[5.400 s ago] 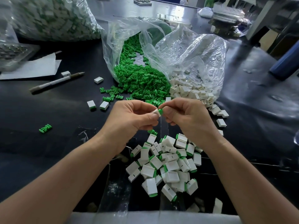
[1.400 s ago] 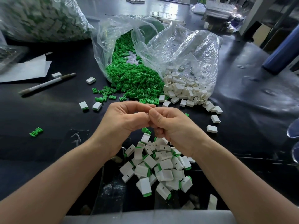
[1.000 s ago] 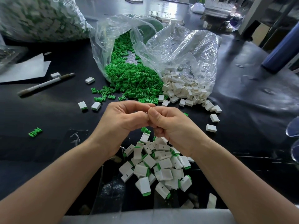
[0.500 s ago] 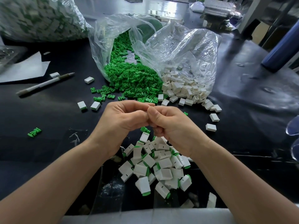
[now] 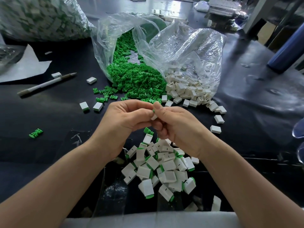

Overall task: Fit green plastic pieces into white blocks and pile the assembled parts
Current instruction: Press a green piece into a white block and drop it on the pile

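My left hand point(image 5: 126, 117) and my right hand point(image 5: 174, 122) meet above the table, fingertips together. Between them they pinch a small white block point(image 5: 154, 117) with a bit of a green piece point(image 5: 153, 110) showing at its top. Right below the hands lies the pile of assembled white-and-green parts point(image 5: 161, 167). Farther back, a clear bag spills loose green pieces point(image 5: 136, 81), and a second clear bag beside it spills white blocks point(image 5: 187, 89).
A white pen point(image 5: 46, 84) and white paper point(image 5: 24, 66) lie at the left. Two assembled parts point(image 5: 91, 106) and a stray green piece point(image 5: 35, 133) sit on the black tabletop point(image 5: 256, 116). A big bag of finished parts point(image 5: 41, 18) stands back left.
My hands have parted slightly, so the white block with its green tip now shows between the fingertips. The piles and bags have not moved.
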`<state>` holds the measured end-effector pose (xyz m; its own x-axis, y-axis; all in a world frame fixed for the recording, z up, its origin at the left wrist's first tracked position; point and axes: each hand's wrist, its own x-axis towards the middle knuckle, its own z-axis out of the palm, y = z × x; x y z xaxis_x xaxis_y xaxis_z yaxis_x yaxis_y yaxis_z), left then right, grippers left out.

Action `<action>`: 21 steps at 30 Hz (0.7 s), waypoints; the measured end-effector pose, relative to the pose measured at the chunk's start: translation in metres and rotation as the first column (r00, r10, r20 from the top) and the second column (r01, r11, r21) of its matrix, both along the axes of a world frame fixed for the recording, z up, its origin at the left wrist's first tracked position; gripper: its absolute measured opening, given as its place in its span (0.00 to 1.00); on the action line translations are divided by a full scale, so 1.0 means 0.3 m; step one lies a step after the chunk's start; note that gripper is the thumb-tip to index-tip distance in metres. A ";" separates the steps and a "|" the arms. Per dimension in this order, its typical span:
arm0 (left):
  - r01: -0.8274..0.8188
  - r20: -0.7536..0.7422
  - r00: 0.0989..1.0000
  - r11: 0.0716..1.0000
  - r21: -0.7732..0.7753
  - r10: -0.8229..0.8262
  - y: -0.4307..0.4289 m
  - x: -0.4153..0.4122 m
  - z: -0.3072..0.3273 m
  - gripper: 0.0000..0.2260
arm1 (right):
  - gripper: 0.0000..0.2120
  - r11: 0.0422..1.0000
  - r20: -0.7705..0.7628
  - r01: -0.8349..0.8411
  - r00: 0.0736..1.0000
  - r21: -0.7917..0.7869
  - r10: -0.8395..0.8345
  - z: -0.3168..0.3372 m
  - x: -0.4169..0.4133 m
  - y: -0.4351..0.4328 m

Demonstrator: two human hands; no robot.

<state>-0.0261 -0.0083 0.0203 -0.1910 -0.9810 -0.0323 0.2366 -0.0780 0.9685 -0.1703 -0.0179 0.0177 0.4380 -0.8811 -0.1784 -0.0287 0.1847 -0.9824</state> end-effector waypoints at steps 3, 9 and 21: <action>-0.044 0.055 0.998 0.999 -0.010 0.044 -0.004 0.001 -0.003 0.07 | 0.22 0.999 -0.100 0.015 0.995 -0.051 -0.020 -0.003 -0.007 -0.013; -0.069 0.151 0.986 0.997 -0.023 0.071 -0.001 0.004 0.007 0.06 | 0.16 0.910 -0.453 0.197 0.817 -0.365 -0.358 -0.032 -0.074 -0.067; 0.075 0.302 0.949 0.995 0.064 -0.091 0.018 -0.009 0.018 0.08 | 0.20 0.800 -0.788 -0.212 0.433 -0.561 -0.438 -0.089 -0.080 -0.119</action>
